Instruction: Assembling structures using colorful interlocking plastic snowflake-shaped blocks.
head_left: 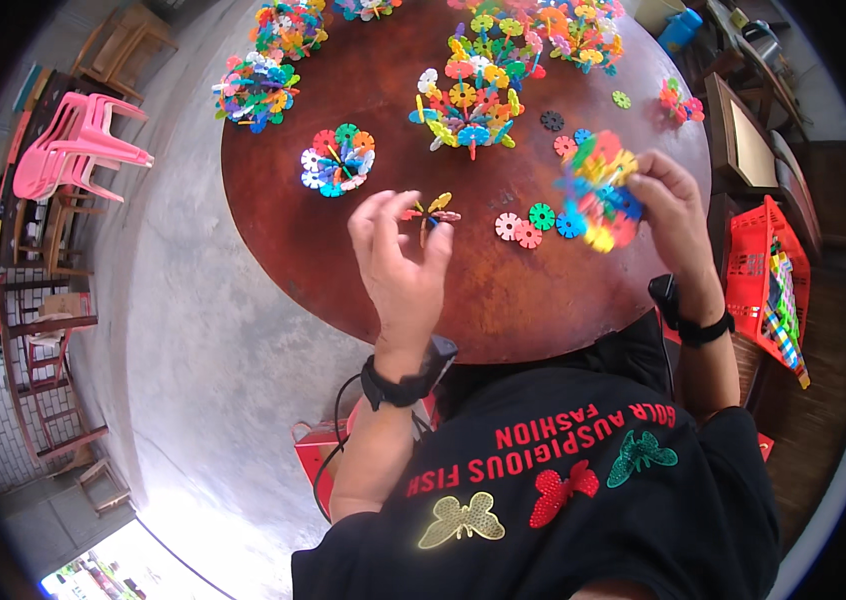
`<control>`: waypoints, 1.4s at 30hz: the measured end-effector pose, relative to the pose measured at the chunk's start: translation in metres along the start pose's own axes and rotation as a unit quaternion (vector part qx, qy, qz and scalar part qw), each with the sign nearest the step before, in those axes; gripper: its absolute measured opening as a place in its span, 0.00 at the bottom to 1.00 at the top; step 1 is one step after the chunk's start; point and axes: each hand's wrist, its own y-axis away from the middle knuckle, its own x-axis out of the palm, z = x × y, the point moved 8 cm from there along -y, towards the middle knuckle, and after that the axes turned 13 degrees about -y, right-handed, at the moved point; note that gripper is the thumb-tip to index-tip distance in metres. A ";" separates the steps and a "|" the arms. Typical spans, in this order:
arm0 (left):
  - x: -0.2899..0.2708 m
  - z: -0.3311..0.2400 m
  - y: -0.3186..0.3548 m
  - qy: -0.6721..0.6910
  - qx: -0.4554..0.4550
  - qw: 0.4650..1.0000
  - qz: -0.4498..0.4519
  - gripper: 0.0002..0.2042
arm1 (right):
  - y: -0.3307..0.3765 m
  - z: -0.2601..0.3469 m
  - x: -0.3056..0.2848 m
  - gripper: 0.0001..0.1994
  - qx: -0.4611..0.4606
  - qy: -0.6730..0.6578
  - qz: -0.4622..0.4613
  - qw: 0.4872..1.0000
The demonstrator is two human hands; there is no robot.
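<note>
**Two hands, two clusters of snowflake pieces**

Here, over the near edge of the round brown table (503, 320), the person works with both hands raised. The left hand (401, 262) pinches a small cluster (431, 213) of a few interlocked plastic discs between its fingertips, fingers curled and closed on it, held just above the tabletop. The right hand (671, 212) grips a larger multicoloured ball (598, 190) of joined discs, blurred, with the fingers wrapped round its right side. Between the two hands, three loose discs (525, 225) in pink, red and green lie flat on the table, touching one another. Farther back sit finished clumps: a flat rosette (338, 160) to the left, a spiky yellow-and-blue one (468, 105) in the middle. To the right of the table a red basket (748, 270) holds coloured pieces, and stacked pink chairs (78, 145) stand well apart on the left.
</note>
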 end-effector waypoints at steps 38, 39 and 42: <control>0.066 -0.020 0.051 0.651 -0.250 0.620 0.360 0.37 | 0.031 -0.025 0.107 0.17 -0.042 0.154 0.176 0.971; 0.066 -0.026 0.052 0.669 -0.242 0.602 0.362 0.40 | 0.030 -0.024 0.108 0.17 -0.046 0.158 0.171 0.971; 0.067 -0.027 0.053 0.692 -0.223 0.599 0.337 0.41 | 0.029 -0.023 0.105 0.16 -0.057 0.189 0.163 0.967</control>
